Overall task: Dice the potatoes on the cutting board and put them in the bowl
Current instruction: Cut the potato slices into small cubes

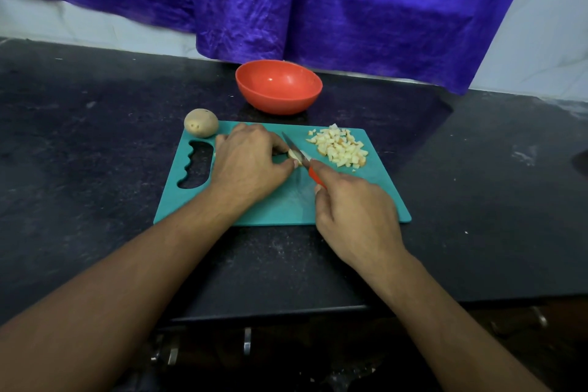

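Your right hand point(356, 210) is closed around the red handle of the knife point(302, 157), and the blade slants down onto a small potato piece point(294, 154). Your left hand point(248, 162) pins that piece to the board, with its fingers curled over the top and its thumb against the near side (most of the piece is hidden under your knuckles, so I cannot tell how much is left of it). Both hands work near the middle of the teal cutting board point(366, 197). Just to the right of the blade, toward the far right corner of the board, lies a heap of diced potato point(339, 146), pale cubes with a few strays at the edges. At the far left corner a whole potato point(201, 122) sits unpeeled and uncut, half on the board's edge beside the handle cut-out. Beyond the board, apart from it, the orange bowl point(276, 102) stands on the dark counter point(95, 137), and its inside looks bare. By my reckoning you are roughly midway: one potato is nearly all diced, the second is untouched, and none of the dice have gone into the bowl. A purple cloth point(350, 3) hangs behind the bowl over pale tiles. I can read no brand, label or writing on the knife, the board or the bowl.
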A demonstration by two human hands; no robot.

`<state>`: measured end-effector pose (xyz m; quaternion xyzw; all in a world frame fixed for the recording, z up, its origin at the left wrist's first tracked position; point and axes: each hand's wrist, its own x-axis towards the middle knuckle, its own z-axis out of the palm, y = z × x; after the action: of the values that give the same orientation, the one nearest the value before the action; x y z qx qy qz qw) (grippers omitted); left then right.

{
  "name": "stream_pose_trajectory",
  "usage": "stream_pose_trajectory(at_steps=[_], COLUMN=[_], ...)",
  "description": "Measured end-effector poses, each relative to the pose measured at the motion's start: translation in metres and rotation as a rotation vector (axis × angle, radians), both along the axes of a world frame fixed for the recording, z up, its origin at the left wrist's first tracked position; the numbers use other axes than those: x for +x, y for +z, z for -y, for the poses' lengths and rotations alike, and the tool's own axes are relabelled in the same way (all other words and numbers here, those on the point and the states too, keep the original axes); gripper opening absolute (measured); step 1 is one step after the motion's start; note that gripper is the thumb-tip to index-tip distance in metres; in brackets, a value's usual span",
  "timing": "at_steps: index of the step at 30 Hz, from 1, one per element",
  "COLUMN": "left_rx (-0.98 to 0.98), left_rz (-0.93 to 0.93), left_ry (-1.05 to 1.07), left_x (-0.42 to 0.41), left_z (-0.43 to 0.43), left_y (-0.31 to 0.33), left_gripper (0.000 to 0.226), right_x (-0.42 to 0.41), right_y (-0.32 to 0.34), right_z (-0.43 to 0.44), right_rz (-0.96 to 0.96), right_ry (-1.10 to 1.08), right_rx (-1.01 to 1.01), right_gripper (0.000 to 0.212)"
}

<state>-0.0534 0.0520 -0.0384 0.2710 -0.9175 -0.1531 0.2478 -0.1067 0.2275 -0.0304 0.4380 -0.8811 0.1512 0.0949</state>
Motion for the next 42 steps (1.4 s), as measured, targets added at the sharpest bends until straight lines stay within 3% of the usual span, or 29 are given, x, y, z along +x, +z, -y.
stream_pose_trajectory(at_steps=[27,32,36,42], left_rx=[-0.012,-0.003,0.066,0.149], left_rz=[-0.003,-0.008,-0.063,-0.189], left_ry=[0.001,0.007,-0.016,0.013], left_x=[-0.001,-0.001,0.002,0.01], left_z=[-0.001,0.0,0.002,0.01], left_y=[-0.001,-0.001,0.001,0.001], left_gripper=[0.024,0.027,0.024,0.022], right_x=[-0.001,-0.004,-0.016,-0.01], right_y=[0.011,0.01,0.009,0.01], right_z=[-0.007,-0.025,-0.03,-0.018], right_rz=[-0.021,0.09,0.32,0.135], right_ry=[0.027,0.057,0.013,0.065], right_rx=[0.137,0.061,-0.211,-0.128], right_gripper=[0.051,0.047,0.042,0.045])
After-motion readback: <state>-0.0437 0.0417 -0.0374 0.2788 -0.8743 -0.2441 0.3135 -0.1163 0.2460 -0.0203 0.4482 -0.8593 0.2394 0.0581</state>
